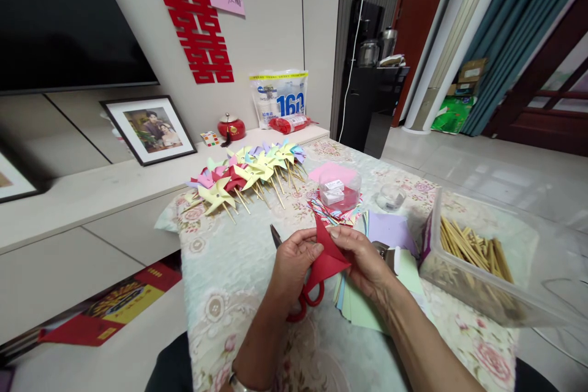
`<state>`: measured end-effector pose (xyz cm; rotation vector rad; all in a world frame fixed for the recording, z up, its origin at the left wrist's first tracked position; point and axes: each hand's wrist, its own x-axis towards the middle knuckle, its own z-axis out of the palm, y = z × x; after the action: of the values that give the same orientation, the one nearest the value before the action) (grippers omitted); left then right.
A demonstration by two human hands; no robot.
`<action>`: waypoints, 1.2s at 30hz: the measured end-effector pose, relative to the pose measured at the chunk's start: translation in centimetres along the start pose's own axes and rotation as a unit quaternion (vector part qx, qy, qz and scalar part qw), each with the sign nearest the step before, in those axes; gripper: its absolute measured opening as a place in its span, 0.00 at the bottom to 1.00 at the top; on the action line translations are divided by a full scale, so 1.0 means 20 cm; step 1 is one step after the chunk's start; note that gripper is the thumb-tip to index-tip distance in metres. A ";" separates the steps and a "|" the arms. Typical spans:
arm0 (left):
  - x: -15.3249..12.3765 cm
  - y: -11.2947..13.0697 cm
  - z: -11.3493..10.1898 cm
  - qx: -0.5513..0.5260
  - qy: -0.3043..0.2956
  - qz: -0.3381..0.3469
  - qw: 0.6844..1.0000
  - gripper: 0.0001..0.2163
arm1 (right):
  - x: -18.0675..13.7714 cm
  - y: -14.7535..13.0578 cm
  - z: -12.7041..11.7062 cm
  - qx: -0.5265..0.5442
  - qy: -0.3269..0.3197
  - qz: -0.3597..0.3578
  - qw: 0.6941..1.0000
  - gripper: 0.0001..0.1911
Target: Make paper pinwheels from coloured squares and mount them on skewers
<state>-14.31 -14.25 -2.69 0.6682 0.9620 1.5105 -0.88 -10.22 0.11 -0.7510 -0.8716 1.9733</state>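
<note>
Both of my hands hold a folded piece of red paper (327, 257) over the table. My left hand (291, 263) pinches its left side, fingers closed. My right hand (362, 257) grips its right edge with thumb and fingers closed. Red-handled scissors (305, 300) lie on the flowered tablecloth (229, 269) just under my left hand, their dark blade tip sticking out past it. A stack of pale coloured paper squares (362, 309) lies beneath my right wrist.
A row of finished paper pinwheels on sticks (243, 177) lies at the table's far side. A clear box (340, 191) sits on more coloured paper, with a small glass cup (390, 197) beside it. A clear plastic tub of wooden sticks (478, 263) stands at the right.
</note>
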 end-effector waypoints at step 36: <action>-0.01 0.03 0.02 -0.171 -0.034 -0.029 0.984 0.26 | 0.01 0.01 0.00 0.037 0.074 -0.036 0.996 0.15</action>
<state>-14.29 -14.31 -2.03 0.4367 0.6426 1.5443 -1.07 -10.14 -0.03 -0.8013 -0.7247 1.8493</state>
